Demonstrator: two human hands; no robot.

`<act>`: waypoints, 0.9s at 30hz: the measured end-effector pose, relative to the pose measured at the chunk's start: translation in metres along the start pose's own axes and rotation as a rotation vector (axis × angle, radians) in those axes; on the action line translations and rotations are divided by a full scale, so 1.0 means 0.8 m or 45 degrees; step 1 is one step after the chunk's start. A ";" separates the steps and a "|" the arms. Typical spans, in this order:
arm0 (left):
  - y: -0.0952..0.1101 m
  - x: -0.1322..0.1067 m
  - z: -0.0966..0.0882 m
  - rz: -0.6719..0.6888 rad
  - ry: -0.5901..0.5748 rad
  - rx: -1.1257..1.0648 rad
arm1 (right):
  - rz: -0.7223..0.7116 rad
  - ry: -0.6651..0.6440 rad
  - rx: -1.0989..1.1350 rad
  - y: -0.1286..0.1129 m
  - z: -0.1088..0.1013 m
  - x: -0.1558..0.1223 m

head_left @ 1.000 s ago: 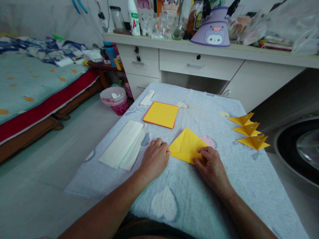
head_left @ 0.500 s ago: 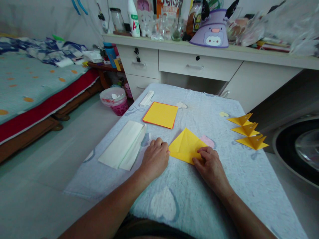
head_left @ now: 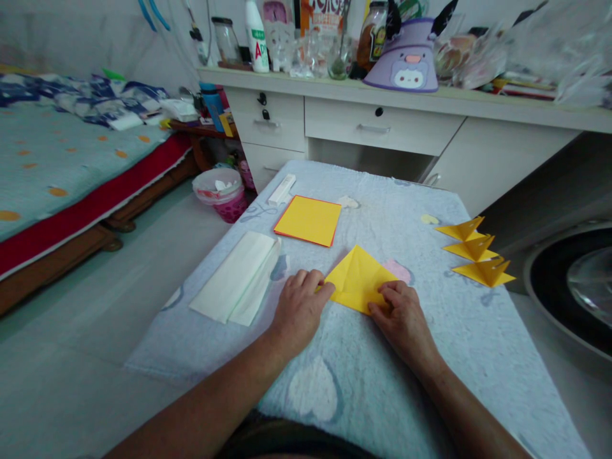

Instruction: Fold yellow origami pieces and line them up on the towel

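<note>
A yellow sheet of origami paper (head_left: 358,279), folded and creased, lies on the cloth-covered table (head_left: 401,382) with one corner pointing away from me. At its left corner, my left hand (head_left: 302,306) pinches the edge between thumb and fingers. My right hand (head_left: 400,313) grips the lower right edge, thumb below and fingers bent on top. Beyond the sheet sits a square stack of yellow paper (head_left: 310,220) with a red-orange edge showing underneath. Three folded yellow paper figures (head_left: 472,250) with raised points stand in a row at the right.
Left of my hands lies a folded pale sheet (head_left: 236,278), and a small white stick-like object (head_left: 282,190) is near the far edge. A white desk (head_left: 382,121) stands behind the table, a washing machine (head_left: 588,287) at right, and a pink bin (head_left: 222,194) on the floor at left.
My left hand has turned slightly, and its thumb has come forward onto the left corner of the yellow paper. My right hand has barely moved.
</note>
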State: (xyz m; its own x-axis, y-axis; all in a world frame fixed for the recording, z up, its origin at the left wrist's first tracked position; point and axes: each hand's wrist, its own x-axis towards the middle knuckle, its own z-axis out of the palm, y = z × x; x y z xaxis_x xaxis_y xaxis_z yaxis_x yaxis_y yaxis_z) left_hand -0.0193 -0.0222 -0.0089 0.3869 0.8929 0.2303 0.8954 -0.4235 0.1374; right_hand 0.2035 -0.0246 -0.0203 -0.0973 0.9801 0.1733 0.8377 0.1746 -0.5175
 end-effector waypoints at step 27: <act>0.051 -0.051 -0.013 -0.232 -0.207 -0.009 | -0.046 0.016 -0.036 0.002 -0.001 0.000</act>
State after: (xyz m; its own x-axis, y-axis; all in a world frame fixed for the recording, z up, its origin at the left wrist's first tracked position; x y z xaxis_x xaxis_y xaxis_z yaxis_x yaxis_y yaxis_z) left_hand -0.0010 -0.0772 -0.0025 0.2500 0.9673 0.0433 0.9524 -0.2537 0.1691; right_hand 0.2056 -0.0241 -0.0202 -0.1209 0.9720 0.2017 0.8485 0.2066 -0.4872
